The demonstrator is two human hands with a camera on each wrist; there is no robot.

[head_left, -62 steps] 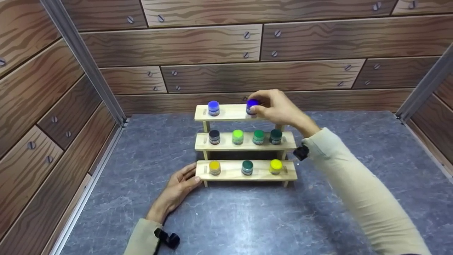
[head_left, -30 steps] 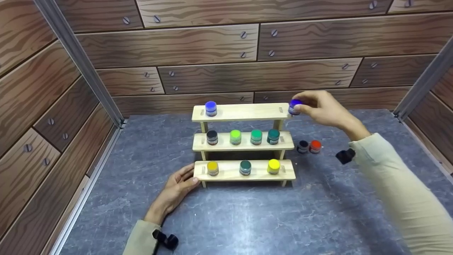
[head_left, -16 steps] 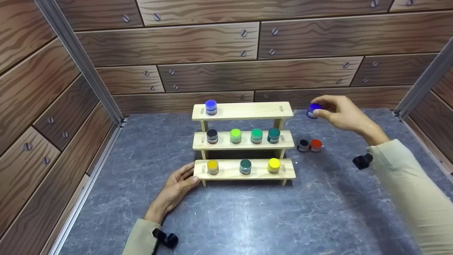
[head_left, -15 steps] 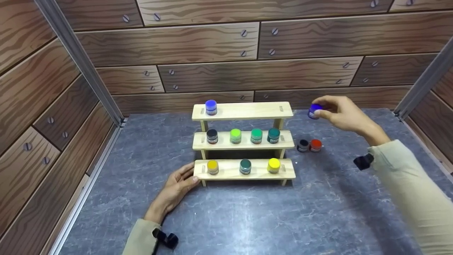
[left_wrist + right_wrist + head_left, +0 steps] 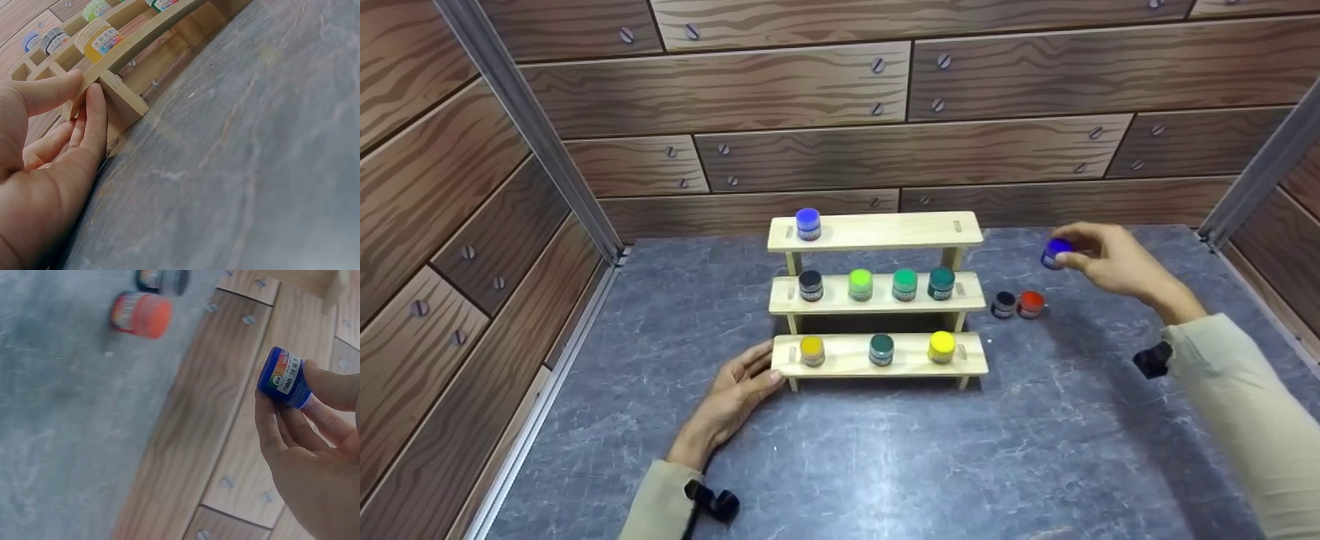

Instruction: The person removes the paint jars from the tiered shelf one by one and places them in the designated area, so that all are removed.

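Note:
My right hand holds a dark blue paint jar between thumb and fingers, above the tabletop right of the rack; in the right wrist view the blue paint jar shows a printed label. My left hand pinches the left end of the lowest tier of a three-tier wooden rack, its thumb on top and fingers underneath, as the left wrist view shows at the tier end. A lighter blue jar stands on the top tier. Several dark and green jars line the middle tier.
On the lowest tier stand an ochre jar, a dark teal jar and a yellow jar. A black jar and a red jar sit on the tabletop, right of the rack. Wood-patterned walls enclose the back and sides.
My right hand has lifted the dark blue jar off the top tier, carried it right past the rack, then lowered it somewhat. My left hand keeps its grip on the rack.

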